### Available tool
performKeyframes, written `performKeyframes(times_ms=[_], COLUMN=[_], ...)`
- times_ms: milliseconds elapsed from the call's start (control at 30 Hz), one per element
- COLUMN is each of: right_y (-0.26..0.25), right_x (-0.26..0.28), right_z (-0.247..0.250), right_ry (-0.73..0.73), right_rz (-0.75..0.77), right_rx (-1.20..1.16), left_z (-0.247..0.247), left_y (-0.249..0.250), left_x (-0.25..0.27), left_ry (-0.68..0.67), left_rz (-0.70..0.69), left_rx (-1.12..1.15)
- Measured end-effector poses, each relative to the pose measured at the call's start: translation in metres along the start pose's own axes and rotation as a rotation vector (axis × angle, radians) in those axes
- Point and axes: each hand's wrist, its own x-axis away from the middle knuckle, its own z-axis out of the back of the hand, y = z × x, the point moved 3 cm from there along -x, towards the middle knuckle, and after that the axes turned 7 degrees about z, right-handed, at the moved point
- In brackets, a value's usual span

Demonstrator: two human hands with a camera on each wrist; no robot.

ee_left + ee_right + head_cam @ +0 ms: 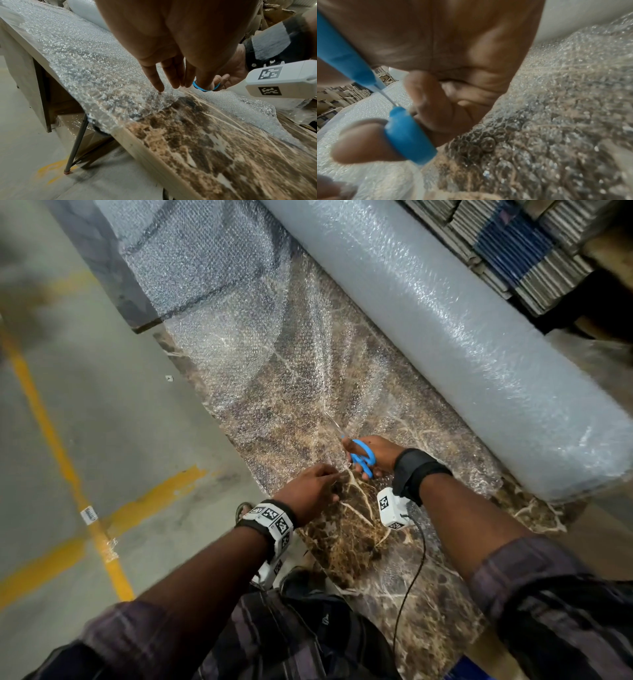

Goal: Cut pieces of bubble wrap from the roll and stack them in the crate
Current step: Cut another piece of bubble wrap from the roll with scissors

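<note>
We count one table [346, 546], a flat slab top in dark brown marble pattern with pale veins, a light plain edge band and thin metal legs visible in the left wrist view. One bubble wrap roll [445, 330] lies on its far side, a long fat cylinder, milky white, dimpled and glossy, running diagonally along the table's back edge. One unrolled sheet [274, 364] spreads flat from the roll across the tabletop, clear with fine small bubbles, wrinkled into radiating creases near the blades, its left margin draped over the table's front edge.

Two hands in view. Our left hand [310, 491] is on the sheet, fingers [157, 82] straight and pointing down, tips pressing the wrap to the table just beside the cut line; nothing clasped. Our right hand [375, 455] has the one pair of scissors [361, 455]: blue plastic loop handles, thumb through one loop, fingers curled through the other, thin metal blades pointing away into the sheet. How far the blades are parted we cannot tell, too thin and blurred.

Two wrist units, white boxy housings with black-and-white square markers, on black straps; one black cable [411, 577] trails from the right one. Stacked cardboard [534, 251] sits behind the roll, flat grey-brown with some blue pieces. The floor [102, 422] is smooth grey concrete with yellow painted lines.
</note>
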Motion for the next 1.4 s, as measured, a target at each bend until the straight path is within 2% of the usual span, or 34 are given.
performKeyframes(times_ms=[200,533,767,867,967,1033,1067,1133,1233,1400], right_y=[-0.014,-0.028,-0.03,-0.028,-0.03,-0.032,-0.033,-0.034,-0.039,-0.045], right_x=[-0.005,-0.026,-0.027,-0.028,-0.024,-0.024,-0.025,-0.028,-0.03,-0.038], right_z=[0.0,0.001,0.001,0.001,-0.001,0.001,0.002,0.004,0.005,0.003], right_ry=[-0.019,0.036,0.077,0.07,0.037,0.018,0.005,-0.011,-0.03,-0.034], right_rz=[-0.014,-0.005,-0.037,-0.017,0.004,0.008,0.011,0.017,0.018,0.013], right_rx=[-0.014,0.066,-0.037,0.004,0.027,0.084,0.121,0.164,0.156,0.119], left_z=[-0.003,0.007,0.008,0.011,0.024,0.034,0.037,0.036,0.023,0.012], left_y=[-0.005,-0.014,-0.02,-0.022,-0.025,-0.033,-0.039,-0.054,-0.07,-0.078], left_x=[-0.001,-0.008,-0.009,-0.008,-0.008,-0.011,-0.014,-0.018,-0.02,-0.014], left_ry=[0.001,-0.095,-0.13,-0.077,0.098,0.227,0.248,0.156,-0.006,0.004], left_rz=[-0.014,0.01,0.028,0.034,0.095,0.147,0.194,0.305,0.365,0.325], left_rx=[0.01,0.104,0.171,0.23,0.3,0.179,0.057,-0.165,-0.286,-0.323])
